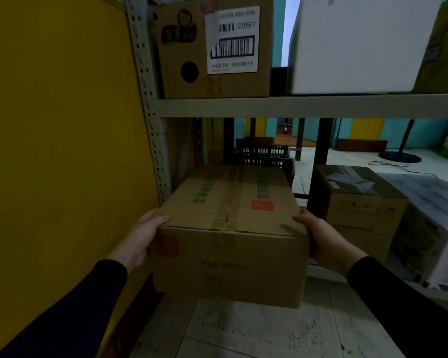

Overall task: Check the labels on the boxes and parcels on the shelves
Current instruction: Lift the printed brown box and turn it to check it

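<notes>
While gripped at both ends, taped cardboard box (230, 236) at 6 o'clock, front half past the lower shelf edge. Left hand (140, 239) wrapped over the 9 o'clock top corner, fingers curled onto the lid. Right hand (318, 236) clamped on the 3 o'clock side, fingers hidden behind the box. Flaps sealed; contents not visible. Barcode-labelled box (215, 47) at 12 o'clock on the upper shelf (308, 105), closed. White box (357, 42) at 1 o'clock, closed. Small brown box (360, 208) at 3 o'clock, taped shut.
</notes>
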{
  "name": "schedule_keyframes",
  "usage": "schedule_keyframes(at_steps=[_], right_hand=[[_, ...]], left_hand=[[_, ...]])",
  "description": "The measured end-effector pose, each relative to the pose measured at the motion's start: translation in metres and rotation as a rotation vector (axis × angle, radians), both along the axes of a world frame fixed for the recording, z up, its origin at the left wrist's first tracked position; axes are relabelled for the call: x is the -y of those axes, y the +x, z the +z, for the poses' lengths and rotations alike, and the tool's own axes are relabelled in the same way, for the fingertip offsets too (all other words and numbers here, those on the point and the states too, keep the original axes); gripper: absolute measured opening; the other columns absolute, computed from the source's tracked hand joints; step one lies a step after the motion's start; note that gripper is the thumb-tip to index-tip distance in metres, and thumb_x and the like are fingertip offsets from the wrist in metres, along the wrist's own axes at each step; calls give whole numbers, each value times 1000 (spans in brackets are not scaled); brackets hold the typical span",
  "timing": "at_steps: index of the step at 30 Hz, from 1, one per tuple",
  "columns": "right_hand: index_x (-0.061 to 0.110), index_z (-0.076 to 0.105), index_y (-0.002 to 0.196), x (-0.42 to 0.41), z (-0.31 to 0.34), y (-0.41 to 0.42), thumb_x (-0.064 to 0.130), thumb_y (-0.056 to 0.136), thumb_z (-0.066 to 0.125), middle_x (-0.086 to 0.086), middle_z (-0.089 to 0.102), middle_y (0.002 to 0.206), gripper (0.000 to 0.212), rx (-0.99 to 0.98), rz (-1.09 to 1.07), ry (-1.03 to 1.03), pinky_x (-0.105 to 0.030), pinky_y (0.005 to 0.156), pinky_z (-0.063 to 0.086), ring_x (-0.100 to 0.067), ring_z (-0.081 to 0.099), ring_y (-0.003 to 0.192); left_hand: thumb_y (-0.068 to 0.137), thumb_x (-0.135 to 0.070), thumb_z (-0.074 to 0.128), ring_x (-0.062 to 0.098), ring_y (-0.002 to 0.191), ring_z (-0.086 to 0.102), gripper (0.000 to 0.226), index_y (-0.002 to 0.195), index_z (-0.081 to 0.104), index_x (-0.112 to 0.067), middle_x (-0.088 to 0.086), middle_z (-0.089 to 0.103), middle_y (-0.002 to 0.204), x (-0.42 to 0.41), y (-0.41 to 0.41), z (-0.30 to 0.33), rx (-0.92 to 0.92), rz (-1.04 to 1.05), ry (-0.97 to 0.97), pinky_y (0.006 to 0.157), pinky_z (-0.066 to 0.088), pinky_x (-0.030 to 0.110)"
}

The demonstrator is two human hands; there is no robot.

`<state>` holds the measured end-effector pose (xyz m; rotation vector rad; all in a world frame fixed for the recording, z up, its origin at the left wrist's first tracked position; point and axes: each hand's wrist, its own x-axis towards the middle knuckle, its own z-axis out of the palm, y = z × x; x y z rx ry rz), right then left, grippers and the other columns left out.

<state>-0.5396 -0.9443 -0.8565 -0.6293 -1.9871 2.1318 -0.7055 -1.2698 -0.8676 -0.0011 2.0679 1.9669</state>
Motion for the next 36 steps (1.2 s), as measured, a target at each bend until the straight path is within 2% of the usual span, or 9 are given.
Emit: schedule_keyframes(at_steps=[3, 5, 7, 10, 14, 18, 25, 32, 36], right_hand=[[42, 31, 148, 0, -7, -12, 31, 105, 45, -5, 59, 111, 46, -15, -94, -48, -45, 79, 55, -31, 65, 102], [38, 22, 156, -3, -13, -25, 32, 106, 45, -6, 57, 119, 55, -16, -171, -49, -45, 79, 53, -28, 62, 99], [34, 22, 157, -10, -21, -38, 35, 105, 47, -11, 50, 141, 58, -9, -233, -32, -48, 89, 51, -26, 60, 99], [32, 26, 157, -17, -35, -62, 35, 103, 50, -11, 46, 144, 59, -16, -288, -8, -47, 94, 48, -21, 57, 95], [34, 35, 153, -24, -54, -92, 35, 101, 54, -8, 45, 143, 55, -55, -385, 67, -44, 98, 46, -22, 55, 105], [31, 41, 151, -26, -70, -122, 36, 103, 52, -6, 44, 148, 50, -75, -451, 144, -40, 101, 41, -19, 47, 116], [29, 39, 153, -34, -92, -156, 32, 102, 55, -10, 45, 150, 53, -27, -462, 147, -48, 108, 45, -26, 53, 116], [29, 37, 153, -46, -115, -190, 32, 102, 56, -10, 46, 150, 55, -44, -432, 151, -42, 104, 47, -27, 55, 120], [30, 34, 154, -56, -122, -204, 36, 101, 56, -8, 46, 151, 58, -53, -412, 176, -45, 105, 47, -26, 55, 121]], left_hand=[[86, -44, 71, 29, 124, 52, 71, 149, 40, -31, 7, 52, 140, -17, -20, -4, -30, 4, 0, 109, 41, 49], [89, -43, 70, 27, 123, 51, 71, 150, 38, -29, 6, 50, 142, -31, -36, -6, -40, -6, -11, 107, 42, 44], [92, -39, 67, 22, 115, 51, 68, 151, 36, -26, 4, 50, 140, -44, -52, -9, -58, -15, -20, 90, 46, 33], [96, -35, 63, 14, 96, 51, 62, 150, 36, -23, -1, 51, 123, -60, -79, -18, -62, -31, -26, 66, 39, 24], [92, -43, 66, 19, 103, 57, 65, 149, 40, -26, 3, 57, 128, -74, -122, -36, -3, -82, -15, 73, 47, 32], [93, -44, 64, 18, 103, 56, 63, 149, 39, -29, 2, 56, 129, -82, -156, -55, 34, -124, 8, 69, 45, 30], [94, -42, 64, 25, 114, 55, 66, 152, 33, -34, 4, 53, 138, -97, -184, -83, 20, -124, 53, 85, 48, 36], [93, -44, 65, 24, 112, 56, 66, 151, 35, -36, 3, 54, 135, -108, -209, -101, -4, -92, 79, 72, 47, 31], [93, -43, 64, 22, 108, 58, 65, 151, 35, -35, 3, 56, 133, -114, -220, -110, -28, -66, 89, 81, 49, 33]])
